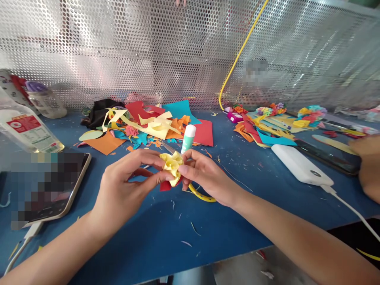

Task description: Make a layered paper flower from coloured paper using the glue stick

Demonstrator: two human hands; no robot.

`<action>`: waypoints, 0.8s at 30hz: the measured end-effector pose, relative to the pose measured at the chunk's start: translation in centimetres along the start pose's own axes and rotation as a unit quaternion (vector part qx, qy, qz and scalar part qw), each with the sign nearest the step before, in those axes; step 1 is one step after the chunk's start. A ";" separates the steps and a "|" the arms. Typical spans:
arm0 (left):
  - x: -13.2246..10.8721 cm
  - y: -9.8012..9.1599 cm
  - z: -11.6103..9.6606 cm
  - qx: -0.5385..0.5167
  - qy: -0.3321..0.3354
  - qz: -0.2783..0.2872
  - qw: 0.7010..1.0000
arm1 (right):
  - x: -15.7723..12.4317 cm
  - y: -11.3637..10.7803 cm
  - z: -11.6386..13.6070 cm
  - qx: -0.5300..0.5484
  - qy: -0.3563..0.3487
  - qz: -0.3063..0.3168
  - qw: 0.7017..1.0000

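Note:
Between my two hands, over the middle of the blue table, is a yellow folded paper flower (172, 168). My left hand (126, 180) pinches its left side with thumb and index finger. The fingers of my right hand (208, 174) close on its right side. Just behind the flower stands a glue stick (189, 138) with a white cap. Scissors with yellow handles (202, 196) lie under my right hand, and their blades are partly hidden. A piece of red paper (165, 186) shows beneath the flower.
Coloured paper scraps (157, 124) pile up behind my hands. A phone (59, 190), a bottle (32, 130) and a jar (49, 101) are at left. On the right are a white power bank (301, 164), a dark phone (326, 156), paper flowers (310, 114) and another person's hand (369, 166).

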State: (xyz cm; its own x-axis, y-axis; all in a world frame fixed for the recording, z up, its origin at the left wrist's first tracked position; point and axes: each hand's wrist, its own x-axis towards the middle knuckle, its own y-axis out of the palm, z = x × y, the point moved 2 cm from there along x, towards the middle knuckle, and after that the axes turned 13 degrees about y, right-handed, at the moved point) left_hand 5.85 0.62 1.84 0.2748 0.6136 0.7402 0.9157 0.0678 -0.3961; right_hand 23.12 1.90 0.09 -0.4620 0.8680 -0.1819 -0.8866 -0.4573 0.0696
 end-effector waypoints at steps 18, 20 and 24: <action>0.1 0.5 0.0 0.051 0.098 0.084 0.990 | -1.6 0.0 0.9 -0.311 -0.336 -0.201 0.866; 0.0 0.7 0.0 0.072 0.114 0.122 0.983 | -1.6 0.1 0.8 -0.342 -0.313 -0.200 0.863; -0.1 1.0 0.1 0.097 0.109 0.163 0.976 | -1.4 0.3 0.7 -0.394 -0.247 -0.196 0.863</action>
State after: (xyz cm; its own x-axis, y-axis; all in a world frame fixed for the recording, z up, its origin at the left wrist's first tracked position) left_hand 6.75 0.69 1.34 0.6170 0.4461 0.6483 0.7031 0.0577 -0.7088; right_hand 23.52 0.71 1.01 -0.2550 0.8736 0.4145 -0.7761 0.0707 -0.6266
